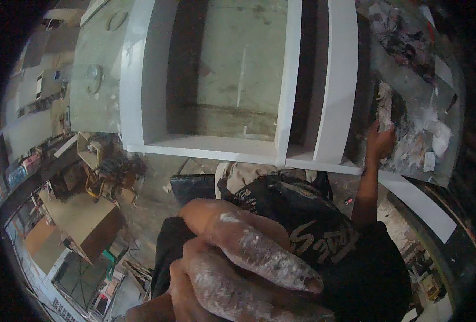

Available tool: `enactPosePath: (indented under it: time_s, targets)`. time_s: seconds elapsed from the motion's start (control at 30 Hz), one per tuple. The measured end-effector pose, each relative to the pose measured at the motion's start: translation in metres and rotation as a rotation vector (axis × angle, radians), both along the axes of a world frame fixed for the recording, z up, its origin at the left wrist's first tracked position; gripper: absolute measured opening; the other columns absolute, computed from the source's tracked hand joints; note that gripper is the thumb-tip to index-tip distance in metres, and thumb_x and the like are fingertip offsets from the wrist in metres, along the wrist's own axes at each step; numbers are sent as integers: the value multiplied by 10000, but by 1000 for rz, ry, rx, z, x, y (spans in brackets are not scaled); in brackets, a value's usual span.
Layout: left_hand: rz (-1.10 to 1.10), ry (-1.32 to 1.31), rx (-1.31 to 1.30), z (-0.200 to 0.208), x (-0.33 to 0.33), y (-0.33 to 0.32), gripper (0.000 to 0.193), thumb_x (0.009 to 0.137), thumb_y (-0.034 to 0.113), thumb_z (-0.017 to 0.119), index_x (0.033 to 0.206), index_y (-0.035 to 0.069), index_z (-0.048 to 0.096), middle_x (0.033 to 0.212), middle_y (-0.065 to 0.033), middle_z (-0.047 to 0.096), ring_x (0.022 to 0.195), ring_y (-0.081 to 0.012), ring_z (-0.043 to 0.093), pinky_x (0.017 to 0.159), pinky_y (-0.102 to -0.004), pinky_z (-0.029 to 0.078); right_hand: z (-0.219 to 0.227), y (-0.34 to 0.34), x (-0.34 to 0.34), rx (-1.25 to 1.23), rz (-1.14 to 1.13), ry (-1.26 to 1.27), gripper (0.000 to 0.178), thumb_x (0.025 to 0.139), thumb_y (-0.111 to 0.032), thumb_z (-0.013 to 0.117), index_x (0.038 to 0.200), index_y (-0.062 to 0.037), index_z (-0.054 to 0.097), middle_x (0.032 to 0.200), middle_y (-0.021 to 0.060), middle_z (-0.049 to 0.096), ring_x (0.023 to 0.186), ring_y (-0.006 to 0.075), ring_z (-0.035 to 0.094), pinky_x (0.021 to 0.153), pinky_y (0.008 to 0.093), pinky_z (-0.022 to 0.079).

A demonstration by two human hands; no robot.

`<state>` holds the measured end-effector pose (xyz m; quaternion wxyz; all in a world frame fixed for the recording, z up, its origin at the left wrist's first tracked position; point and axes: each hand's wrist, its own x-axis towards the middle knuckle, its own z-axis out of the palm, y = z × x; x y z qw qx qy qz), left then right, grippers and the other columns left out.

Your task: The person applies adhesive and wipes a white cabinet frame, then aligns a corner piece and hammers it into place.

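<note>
My left hand [243, 257] is very close in the lower middle, its fingers dusted with white powder. The fingers are bent but slightly apart, with nothing visible between them; the palm side is hidden. Out to the right, my right hand [382, 140] is closed round a flat, whitish, crusted piece [384, 102] whose kind I cannot make out. That hand is over a stained grey surface [409, 96], beside a white-painted frame [341, 80]. White residue [409, 147] is smeared to the right of the hand.
The frame's long white uprights and cross-piece [211, 144] lie ahead of me. A crumpled dark rag [407, 45] is at the far right. A white board [418, 206] slants below my right hand. Left, boxes [82, 220] and scrap pieces clutter the floor.
</note>
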<state>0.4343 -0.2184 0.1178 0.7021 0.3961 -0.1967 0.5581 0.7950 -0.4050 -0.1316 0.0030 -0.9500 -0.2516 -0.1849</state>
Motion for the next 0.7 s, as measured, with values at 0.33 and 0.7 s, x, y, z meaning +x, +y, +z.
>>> enactPosePath:
  time_s: [0.33,0.7]
  targets:
    - [19,-363,104,18,13,2,239,967,260,541,950,62,672,929,-119,711,884,-243,672,893,-437,487,25,32,-25,-2,-167,193,538,830,-428,631,1173,-18,574,1045,238,649,960,422,634,798,514,495]
    - [40,178,209,20,1,17,197,904,251,601,884,78,694,938,-89,722,865,-225,675,875,-406,484,14,22,-15,-39,-120,171,578,819,-464,639,1188,-24,573,1060,227,653,959,409,639,794,500,504]
